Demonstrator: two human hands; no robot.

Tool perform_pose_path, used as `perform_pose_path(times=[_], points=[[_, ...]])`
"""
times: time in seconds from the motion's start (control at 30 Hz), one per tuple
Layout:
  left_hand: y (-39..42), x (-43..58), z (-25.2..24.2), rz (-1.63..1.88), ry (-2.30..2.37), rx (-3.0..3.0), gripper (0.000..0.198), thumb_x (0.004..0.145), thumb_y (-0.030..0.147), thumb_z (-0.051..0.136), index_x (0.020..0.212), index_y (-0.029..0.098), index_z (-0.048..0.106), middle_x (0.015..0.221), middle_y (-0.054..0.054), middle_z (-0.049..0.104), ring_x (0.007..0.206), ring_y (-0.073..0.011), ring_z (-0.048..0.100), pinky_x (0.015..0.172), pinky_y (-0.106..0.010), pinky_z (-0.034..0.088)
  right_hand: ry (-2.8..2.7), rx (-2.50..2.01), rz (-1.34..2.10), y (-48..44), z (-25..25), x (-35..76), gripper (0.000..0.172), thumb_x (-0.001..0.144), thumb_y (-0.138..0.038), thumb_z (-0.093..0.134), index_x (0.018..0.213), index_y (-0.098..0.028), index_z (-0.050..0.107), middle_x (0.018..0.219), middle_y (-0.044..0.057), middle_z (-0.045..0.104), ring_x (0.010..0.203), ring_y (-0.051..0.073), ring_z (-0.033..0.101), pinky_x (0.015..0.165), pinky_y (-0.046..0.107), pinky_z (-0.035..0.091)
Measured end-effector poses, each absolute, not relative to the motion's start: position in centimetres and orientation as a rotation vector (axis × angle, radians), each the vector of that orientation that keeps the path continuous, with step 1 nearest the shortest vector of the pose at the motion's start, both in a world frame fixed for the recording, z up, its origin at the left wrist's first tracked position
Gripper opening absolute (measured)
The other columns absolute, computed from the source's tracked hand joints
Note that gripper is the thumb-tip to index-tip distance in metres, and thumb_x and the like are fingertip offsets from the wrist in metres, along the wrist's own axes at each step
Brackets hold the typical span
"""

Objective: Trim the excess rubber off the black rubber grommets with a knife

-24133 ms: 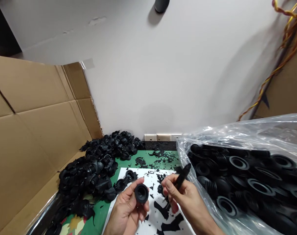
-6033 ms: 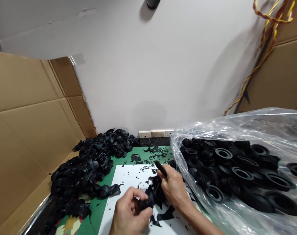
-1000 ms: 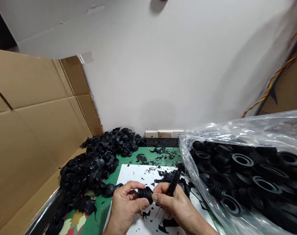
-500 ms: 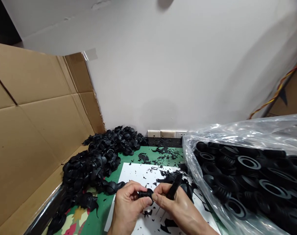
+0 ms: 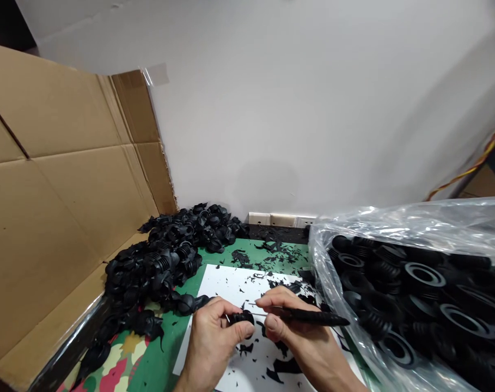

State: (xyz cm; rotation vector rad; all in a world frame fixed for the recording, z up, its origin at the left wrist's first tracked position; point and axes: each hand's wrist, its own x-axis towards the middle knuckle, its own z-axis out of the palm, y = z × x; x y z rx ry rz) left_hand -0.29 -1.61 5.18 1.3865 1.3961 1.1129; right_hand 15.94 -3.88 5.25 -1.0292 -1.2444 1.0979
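Note:
My left hand (image 5: 208, 340) is closed round a small black ribbed rubber part (image 5: 241, 317), pinched between thumb and fingers over a white sheet (image 5: 222, 283). My right hand (image 5: 290, 332) grips a black-handled tool (image 5: 312, 317) that lies nearly level. Its thin metal tip points left and touches the rubber part. Black rubber scraps (image 5: 277, 373) litter the sheet under both hands.
A heap of black rubber parts (image 5: 165, 261) lies at the left on the green mat (image 5: 157, 365), against a cardboard wall (image 5: 55, 185). A clear plastic bag (image 5: 414, 228) full of black ribbed rubber rings (image 5: 422, 275) fills the right. A white wall with sockets (image 5: 282, 219) stands behind.
My right hand has turned the tool from upright to nearly level, with its tip now at the rubber part. The view has shifted slightly to the left and down.

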Motion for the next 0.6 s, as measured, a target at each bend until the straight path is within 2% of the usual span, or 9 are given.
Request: perform_pose_path(times=[0.07,0.2,0.43,0.53,0.6], points=[[-1.68,-0.33,5.13,1.095,1.383,1.433,0.005,0.053,0.015,0.071,0.057,0.015,0.068,0.056,0.003,0.053,0.047,-0.0089,0.038,0.044,-0.021,0.030,-1.301,-1.006,1.075,-3.86,4.99,15.82,0.022,0.076,-0.043,0.066,0.082,-0.022,0.070,0.085,0.003,0.060,0.060,0.014,0.056,0.053,0.026,0.044],[-1.82,-0.36,5.06,1.054,1.382,1.514,0.005,0.057,0.018,0.072,0.060,0.016,0.070,0.060,0.002,0.056,0.047,-0.0096,0.038,0.045,-0.022,0.029,-1.311,-0.978,1.099,-3.77,4.61,15.63,0.020,0.077,-0.040,0.066,0.080,-0.020,0.069,0.077,0.002,0.060,0.061,0.016,0.059,0.058,0.027,0.047],[-1.93,-0.30,5.17,1.031,1.395,1.589,0.006,0.056,0.015,0.074,0.061,0.016,0.071,0.061,0.001,0.056,0.050,-0.0111,0.040,0.047,-0.022,0.028,-1.282,-0.959,1.139,-3.67,4.74,15.44,0.021,0.079,-0.039,0.065,0.076,-0.018,0.067,0.067,0.001,0.060,0.058,0.016,0.060,0.057,0.027,0.048],[-2.05,-0.22,5.31,1.039,1.411,1.618,0.008,0.055,0.016,0.077,0.060,0.016,0.071,0.060,0.002,0.055,0.048,-0.0099,0.036,0.046,-0.022,0.026,-1.425,-0.983,0.980,-3.95,4.82,15.16,0.018,0.083,-0.033,0.060,0.074,-0.019,0.066,0.066,0.002,0.061,0.058,0.016,0.060,0.056,0.026,0.047],[-2.12,-0.17,5.25,1.059,1.378,1.639,0.007,0.056,0.017,0.077,0.057,0.016,0.070,0.057,0.002,0.053,0.048,-0.0098,0.036,0.046,-0.022,0.025,-1.575,-0.963,0.752,-3.91,4.61,15.17,0.016,0.085,-0.026,0.055,0.074,-0.019,0.065,0.067,0.003,0.062,0.059,0.015,0.060,0.055,0.024,0.046]])
